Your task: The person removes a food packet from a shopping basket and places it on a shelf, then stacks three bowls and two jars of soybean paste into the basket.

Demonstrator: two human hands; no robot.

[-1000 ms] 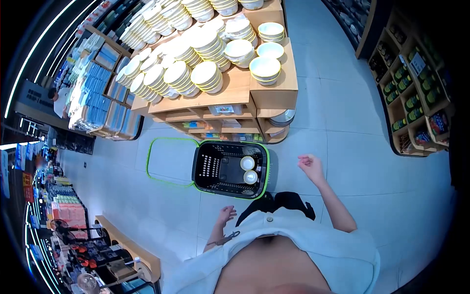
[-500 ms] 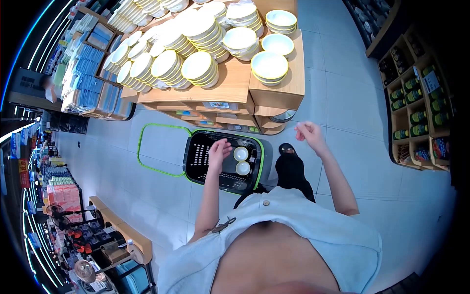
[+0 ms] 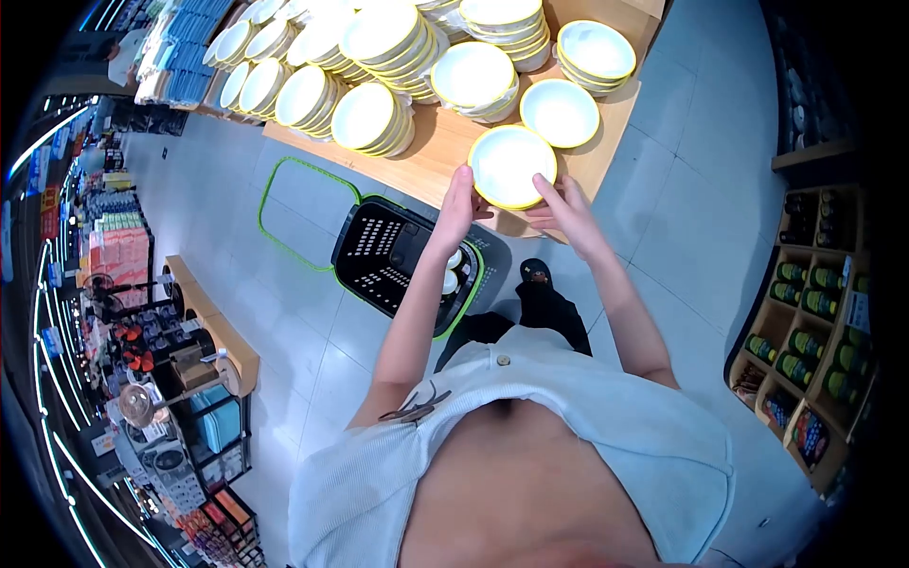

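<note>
Both hands are at a white bowl (image 3: 512,163) with a yellow rim, at the front corner of the wooden display table (image 3: 617,123). On its left side my left hand (image 3: 457,213) presses its fingers to the rim. My right hand (image 3: 571,216) grips the right side, thumb over the rim and fingers below. Right behind this bowl sits another white bowl (image 3: 560,113). Below my left forearm, a black shopping basket (image 3: 352,248) with a green rim stands on the floor, with small white bowls (image 3: 450,282) inside, partly hidden by the arm.
Stacks of white bowls (image 3: 365,115) cover the table to the left. The basket's green handle (image 3: 268,194) lies folded out over the floor. Shelves with jars (image 3: 807,346) stand at the right, fans (image 3: 142,402) at the lower left. A person (image 3: 123,59) is at the far upper left.
Both hands have moved forward from above the basket and floor to the front bowl and taken hold of its sides. The view has shifted closer to the table.
</note>
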